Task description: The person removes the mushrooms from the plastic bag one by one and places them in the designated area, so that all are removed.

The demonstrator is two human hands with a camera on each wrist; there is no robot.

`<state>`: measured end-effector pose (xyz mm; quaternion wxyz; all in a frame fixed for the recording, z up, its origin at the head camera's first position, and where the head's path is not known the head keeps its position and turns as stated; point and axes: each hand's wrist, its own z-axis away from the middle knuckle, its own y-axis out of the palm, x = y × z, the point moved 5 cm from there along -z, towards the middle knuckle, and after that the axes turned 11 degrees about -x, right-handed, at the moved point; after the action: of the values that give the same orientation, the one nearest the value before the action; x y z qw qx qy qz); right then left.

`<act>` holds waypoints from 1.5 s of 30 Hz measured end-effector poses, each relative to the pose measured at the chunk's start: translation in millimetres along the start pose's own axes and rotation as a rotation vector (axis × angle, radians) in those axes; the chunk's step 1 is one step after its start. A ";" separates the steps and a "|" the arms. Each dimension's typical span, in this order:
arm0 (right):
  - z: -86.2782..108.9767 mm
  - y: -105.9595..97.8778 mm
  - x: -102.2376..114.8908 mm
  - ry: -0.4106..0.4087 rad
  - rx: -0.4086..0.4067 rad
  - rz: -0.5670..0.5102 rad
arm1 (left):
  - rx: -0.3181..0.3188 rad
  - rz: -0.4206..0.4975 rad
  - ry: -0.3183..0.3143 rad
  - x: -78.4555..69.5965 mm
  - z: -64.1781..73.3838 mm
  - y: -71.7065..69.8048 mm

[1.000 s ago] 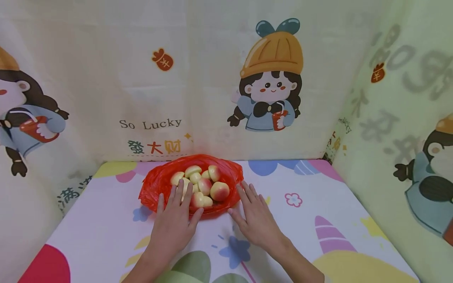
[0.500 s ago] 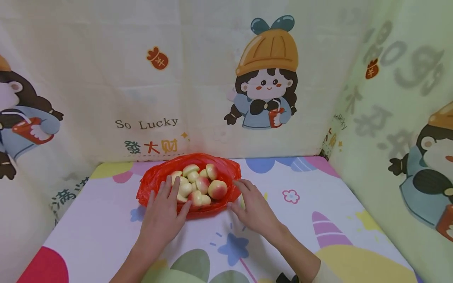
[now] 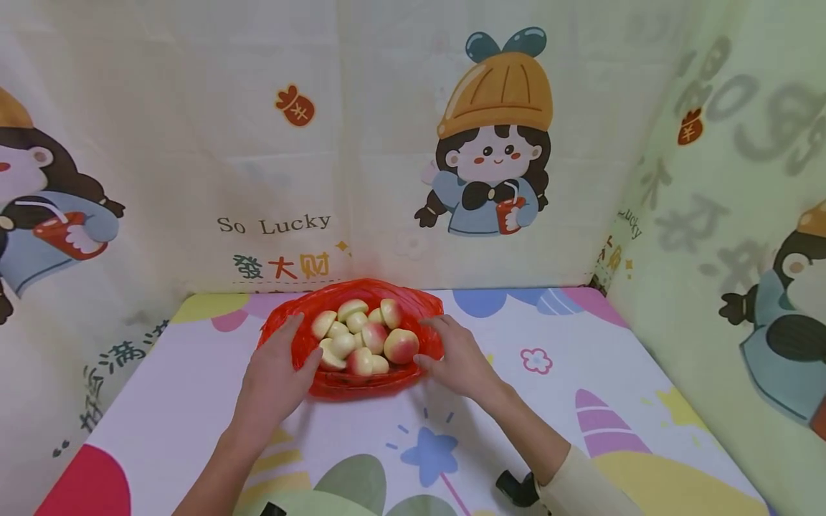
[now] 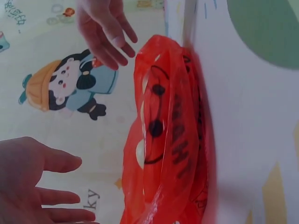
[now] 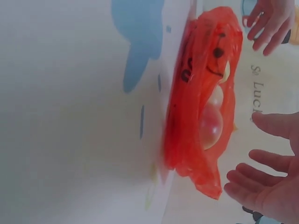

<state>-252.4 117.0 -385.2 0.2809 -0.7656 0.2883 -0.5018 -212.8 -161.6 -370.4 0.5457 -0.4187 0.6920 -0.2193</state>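
Note:
A red plastic bag (image 3: 361, 389) with its mouth spread wide sits toward the back of the table. Inside lie several pale yellow pieces with pink blush, some round like a peach (image 3: 401, 347), others mushroom-shaped (image 3: 351, 309). At the bag's left side is my left hand (image 3: 274, 373), fingers extended and thumb apart, overlapping the bag's edge. My right hand (image 3: 459, 358) is at the right side, its fingers slightly bent over the rim. Between thumb and fingers of the right hand (image 5: 273, 172), nothing shows in the right wrist view. Dark printing marks the bag's front (image 4: 182, 140) in the left wrist view.
A white tablecloth (image 3: 516, 416) with coloured prints covers the table. Printed cloth walls (image 3: 387, 143) enclose the back and both sides. A small black object (image 3: 518, 489) is at my right wrist, and another (image 3: 274, 509) shows at the bottom edge.
My left hand has moved left, from in front of the pieces to the bag's left side. The right hand's fingers have bent somewhat near the right rim. The bag stays in place.

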 end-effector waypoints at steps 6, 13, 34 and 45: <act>-9.3 3.9 -8.4 0.021 0.019 -0.028 | -0.045 0.029 -0.022 12.3 -9.6 -8.7; -19.6 3.5 -10.1 0.067 0.060 -0.092 | -0.054 0.056 -0.091 28.6 -25.3 -15.9; -49.7 24.1 -14.5 0.091 0.115 -0.139 | 0.226 0.285 -0.499 73.4 -61.7 -12.3; -56.2 36.1 -14.8 0.107 0.196 -0.143 | 0.269 0.363 -0.529 86.1 -72.2 -4.8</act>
<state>-315.3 95.4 -401.1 0.3019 -0.7254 0.1970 -0.5864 -283.5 -245.9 -393.7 0.7865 -0.2553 0.5548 -0.0920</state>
